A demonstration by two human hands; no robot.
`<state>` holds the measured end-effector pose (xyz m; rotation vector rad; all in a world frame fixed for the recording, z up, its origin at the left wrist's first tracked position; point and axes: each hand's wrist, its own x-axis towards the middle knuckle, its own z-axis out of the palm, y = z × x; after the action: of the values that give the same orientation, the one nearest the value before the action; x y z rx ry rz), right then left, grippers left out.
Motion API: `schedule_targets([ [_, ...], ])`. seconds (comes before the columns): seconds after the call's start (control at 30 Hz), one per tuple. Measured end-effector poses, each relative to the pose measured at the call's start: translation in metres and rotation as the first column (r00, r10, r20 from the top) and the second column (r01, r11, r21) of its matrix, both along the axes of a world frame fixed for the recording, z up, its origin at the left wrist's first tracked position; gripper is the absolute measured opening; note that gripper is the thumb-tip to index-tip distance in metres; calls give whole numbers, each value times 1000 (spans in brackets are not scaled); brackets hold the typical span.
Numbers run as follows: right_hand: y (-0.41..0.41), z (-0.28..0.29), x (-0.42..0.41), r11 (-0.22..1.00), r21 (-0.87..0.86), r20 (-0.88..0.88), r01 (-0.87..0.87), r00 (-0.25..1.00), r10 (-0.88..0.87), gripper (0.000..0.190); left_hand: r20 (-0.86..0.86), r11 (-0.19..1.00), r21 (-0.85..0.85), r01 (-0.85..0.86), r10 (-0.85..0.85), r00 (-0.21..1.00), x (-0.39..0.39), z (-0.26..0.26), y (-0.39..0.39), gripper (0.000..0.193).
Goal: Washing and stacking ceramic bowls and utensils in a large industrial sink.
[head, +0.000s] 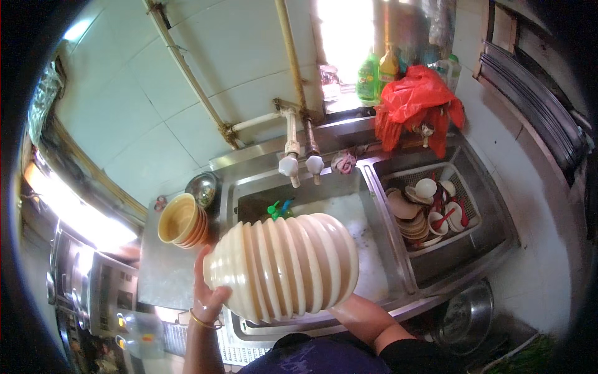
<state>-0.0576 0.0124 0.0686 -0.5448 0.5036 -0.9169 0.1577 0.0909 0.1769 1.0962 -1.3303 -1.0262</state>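
A long stack of cream-coloured bowls (285, 269) is tipped on its side in front of me, above the sink. My left hand (210, 285) grips the stack's left end, thumb on the near side. A yellow bangle circles that wrist. My right hand (340, 303) meets the underside of the stack's right end and bears it, with the fingers hidden behind the bowls. Below lies the steel sink basin (373, 262), holding whitish, sudsy water. A green pump top (275, 210) shows just past the stack.
More yellowish stacked bowls (177, 219) and a steel bowl (204, 188) stand on the left counter. Two taps (301, 166) overhang the basin. In the right basin, a plastic basket (472, 205) holds dishes and red spoons. A red plastic bag (416, 100) hangs behind.
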Motion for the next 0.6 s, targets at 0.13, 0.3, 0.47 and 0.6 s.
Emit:
schedule_targets([
  [0.13,3,-2,-5,1000,-4,-28,-7,1000,7,33,65,1000,-22,7,-6,998,-1,1,1,97],
  [0.3,2,-3,-7,1000,-2,-59,0,998,0,33,69,999,-14,37,-36,997,-2,-3,-2,98],
  [0.47,11,2,-12,1000,-13,-106,-8,994,6,32,-414,998,-38,-52,32,910,13,-39,0,87],
  [0.6,-12,11,-14,999,25,-189,-30,981,34,32,-329,990,21,-142,141,934,54,-98,21,75],
])
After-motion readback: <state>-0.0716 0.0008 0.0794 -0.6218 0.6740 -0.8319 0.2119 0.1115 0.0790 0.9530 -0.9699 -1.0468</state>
